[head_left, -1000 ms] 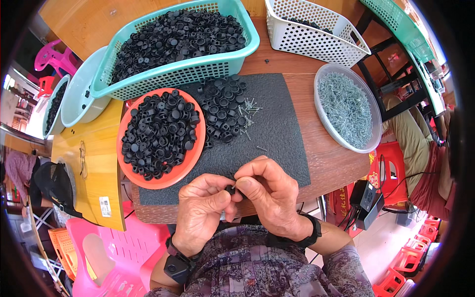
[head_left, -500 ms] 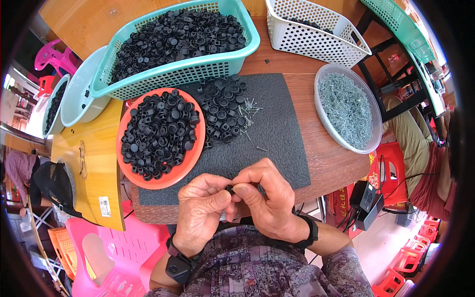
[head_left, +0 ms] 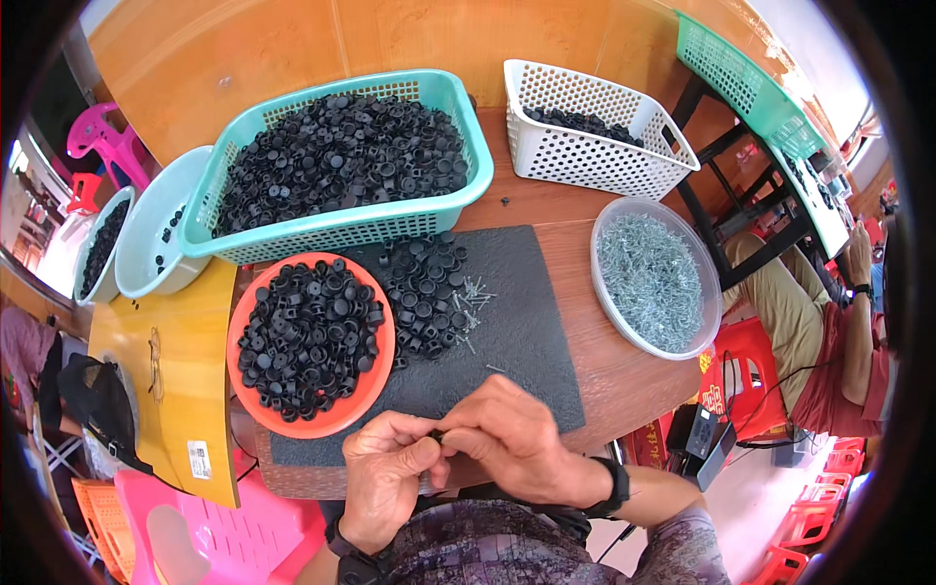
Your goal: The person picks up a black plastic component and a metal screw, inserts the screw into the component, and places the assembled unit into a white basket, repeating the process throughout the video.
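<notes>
My left hand (head_left: 386,473) and my right hand (head_left: 517,439) meet at the near edge of a dark grey mat (head_left: 531,322). Both are closed, fingertips pinching one small black plastic part (head_left: 436,437) between them; the fingers mostly cover it. Just beyond, an orange-red plate (head_left: 237,366) is heaped with black plastic caps and rings (head_left: 312,336). A loose pile of similar black caps (head_left: 426,283) lies on the mat beside the plate. Several silver screws (head_left: 473,295) are scattered at that pile's right side, and a single screw (head_left: 496,370) lies nearer my right hand.
Behind the mat stands a large teal basket (head_left: 336,230) full of black parts. A white basket (head_left: 595,174) and a clear round tub (head_left: 707,327) of screws stand to the right. Light blue basins (head_left: 146,273) are at left. Another person (head_left: 829,351) sits at far right.
The view has tilted up, so the table things sit lower in the picture. My right hand has turned, its knuckles now higher over the left fingertips; the small black part stays pinched but shows less.
</notes>
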The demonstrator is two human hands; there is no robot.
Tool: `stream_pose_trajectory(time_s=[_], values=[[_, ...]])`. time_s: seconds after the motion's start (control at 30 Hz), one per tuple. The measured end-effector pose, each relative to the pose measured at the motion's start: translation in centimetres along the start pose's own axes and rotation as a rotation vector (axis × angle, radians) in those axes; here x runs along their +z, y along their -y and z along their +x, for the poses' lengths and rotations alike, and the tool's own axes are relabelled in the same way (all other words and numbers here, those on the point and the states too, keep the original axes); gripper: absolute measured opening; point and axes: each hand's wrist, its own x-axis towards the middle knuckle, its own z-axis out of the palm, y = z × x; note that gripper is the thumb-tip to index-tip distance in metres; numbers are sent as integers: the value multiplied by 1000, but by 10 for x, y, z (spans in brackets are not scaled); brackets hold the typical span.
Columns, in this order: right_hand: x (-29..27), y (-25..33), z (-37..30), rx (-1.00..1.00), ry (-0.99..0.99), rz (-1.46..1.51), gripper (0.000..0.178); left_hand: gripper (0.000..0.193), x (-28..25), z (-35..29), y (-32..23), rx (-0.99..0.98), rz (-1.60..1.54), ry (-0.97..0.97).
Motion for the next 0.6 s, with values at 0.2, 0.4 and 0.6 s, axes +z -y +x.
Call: stream_pose_trajectory(time_s=[0.2, 0.4, 0.6], values=[[-28, -28, 37, 80, 33, -347, 20, 21, -2, 4, -8, -32, -53, 29], [-14, -39, 54, -77, 161, -508, 17, 20, -5, 4, -7, -20, -66, 54], [-9, -41, 52, -154, 250, -587, 14, 19, -6, 2, -7, -26, -70, 44]])
